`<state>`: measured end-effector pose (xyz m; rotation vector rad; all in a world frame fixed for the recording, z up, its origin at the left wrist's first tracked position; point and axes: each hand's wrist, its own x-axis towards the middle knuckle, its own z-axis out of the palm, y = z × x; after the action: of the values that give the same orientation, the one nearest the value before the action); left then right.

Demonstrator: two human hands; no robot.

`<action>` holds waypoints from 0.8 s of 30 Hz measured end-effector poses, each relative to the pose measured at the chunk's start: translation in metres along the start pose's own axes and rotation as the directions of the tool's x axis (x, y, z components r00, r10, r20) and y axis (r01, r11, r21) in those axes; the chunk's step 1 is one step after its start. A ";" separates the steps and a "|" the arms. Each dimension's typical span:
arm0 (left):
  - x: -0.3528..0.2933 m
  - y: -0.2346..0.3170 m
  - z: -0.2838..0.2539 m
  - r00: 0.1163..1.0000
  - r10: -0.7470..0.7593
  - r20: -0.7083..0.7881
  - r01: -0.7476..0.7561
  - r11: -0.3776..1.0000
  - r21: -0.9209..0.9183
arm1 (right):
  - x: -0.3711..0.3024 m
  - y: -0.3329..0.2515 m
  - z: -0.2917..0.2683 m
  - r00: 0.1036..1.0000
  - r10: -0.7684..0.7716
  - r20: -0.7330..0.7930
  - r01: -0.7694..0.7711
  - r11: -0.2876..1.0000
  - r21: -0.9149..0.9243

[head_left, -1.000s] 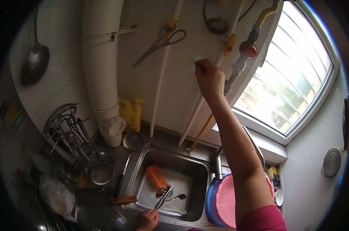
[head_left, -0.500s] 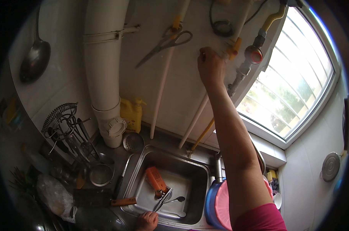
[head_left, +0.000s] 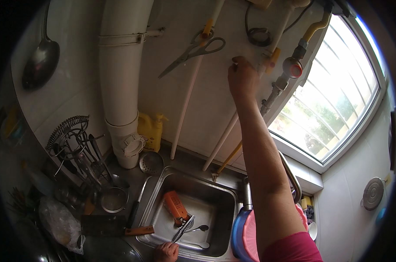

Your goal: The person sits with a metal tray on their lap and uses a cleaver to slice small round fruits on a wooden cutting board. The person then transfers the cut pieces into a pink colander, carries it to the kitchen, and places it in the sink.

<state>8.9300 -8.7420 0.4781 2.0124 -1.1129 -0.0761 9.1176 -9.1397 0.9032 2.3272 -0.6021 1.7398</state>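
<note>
My right hand (head_left: 244,79) is raised against the tiled wall, beside a white pipe with a yellow valve handle (head_left: 273,60). Its fingers are curled, and what is in them, if anything, is hidden. Low in view, my left hand (head_left: 166,252) rests closed at the sink's front edge. Slim metal utensils (head_left: 183,228) reach almost to its fingers; whether it grips them I cannot tell. An orange perforated holder (head_left: 175,205) lies tilted in the steel sink (head_left: 154,214), near a dark-bowled spoon (head_left: 203,228) and a pale spoon (head_left: 203,245).
Grey scissors (head_left: 193,51) hang on a pipe left of my right hand. A cleaver (head_left: 103,225) and a skimmer (head_left: 151,163) lie left of the sink, near a utensil rack (head_left: 75,139). Pink (head_left: 251,236) and blue (head_left: 237,231) basins stand right, below the window (head_left: 333,96).
The view has shifted slightly, so the wall fittings appear a little lower and farther right. My right hand stays beside the yellow valve handle, and my left hand stays at the sink edge.
</note>
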 end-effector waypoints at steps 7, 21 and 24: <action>0.007 0.008 -0.011 1.000 0.006 -0.007 -0.006 1.000 0.023 | 0.001 -0.003 -0.001 1.000 0.016 0.005 -0.016 0.999 0.034; 0.014 0.020 -0.027 1.000 0.011 0.005 -0.011 0.996 0.088 | 0.002 -0.003 0.002 0.997 0.069 0.021 -0.070 0.997 0.014; 0.015 0.020 -0.029 0.999 0.006 0.035 -0.010 0.995 0.100 | 0.001 -0.005 0.001 0.999 0.035 -0.001 -0.035 0.999 0.001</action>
<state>8.9371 -8.7407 0.5156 2.1027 -1.1673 -0.0515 9.1213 -9.1357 0.9047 2.3301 -0.6459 1.7569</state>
